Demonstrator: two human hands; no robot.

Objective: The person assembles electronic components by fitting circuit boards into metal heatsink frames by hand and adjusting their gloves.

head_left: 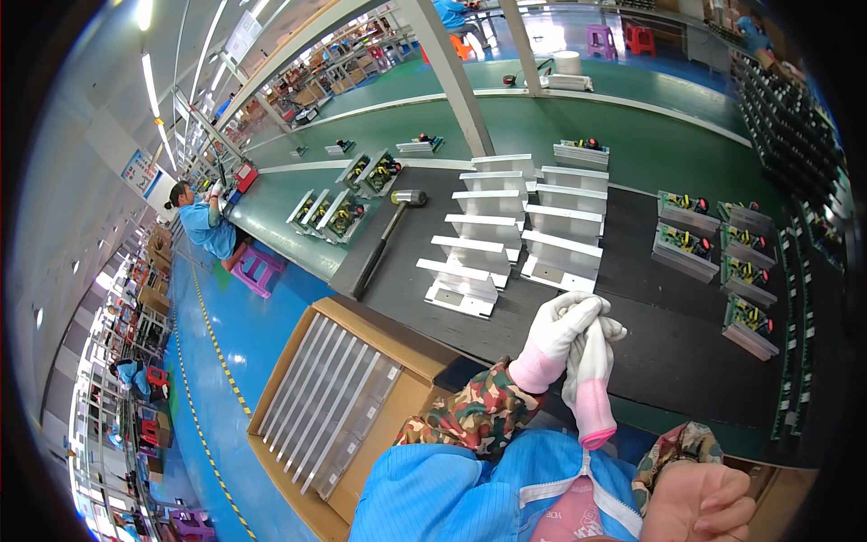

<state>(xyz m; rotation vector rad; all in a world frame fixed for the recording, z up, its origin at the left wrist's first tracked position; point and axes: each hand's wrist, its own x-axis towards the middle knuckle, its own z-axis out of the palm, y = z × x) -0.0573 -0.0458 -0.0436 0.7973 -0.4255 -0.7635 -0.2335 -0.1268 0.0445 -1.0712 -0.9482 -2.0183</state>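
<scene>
Your left hand (562, 336) wears a white knit glove with a pink cuff, fingers curled shut around a second, empty glove (591, 384) of the same kind. That loose glove hangs cuff-down from the grip, its pink cuff pointing toward your chest, over the near edge of the black mat (632, 352). Your right hand (700, 506) is bare, low at the bottom right, fingers loosely bent and slightly apart, holding nothing, well apart from the glove. Camouflage oversleeves (474, 411) cover both forearms over a blue smock (452, 497).

On the mat beyond the hands: two rows of silver L-shaped metal brackets (501, 226), overlapping like steps and running away from you. A rubber mallet (384, 237) with a long dark handle lies just left of them, at the mat's left edge. To the right, green circuit-board assemblies in metal trays (713, 248) sit in two columns. More of the same assemblies (339, 212) lie on the green bench top (578, 117) farther left.

Beside you on the left, an open cardboard box (312, 415) holds long silver metal strips lying side by side. Another person in blue (203, 224) sits at the far left beside a purple stool (257, 269) on the blue floor.
</scene>
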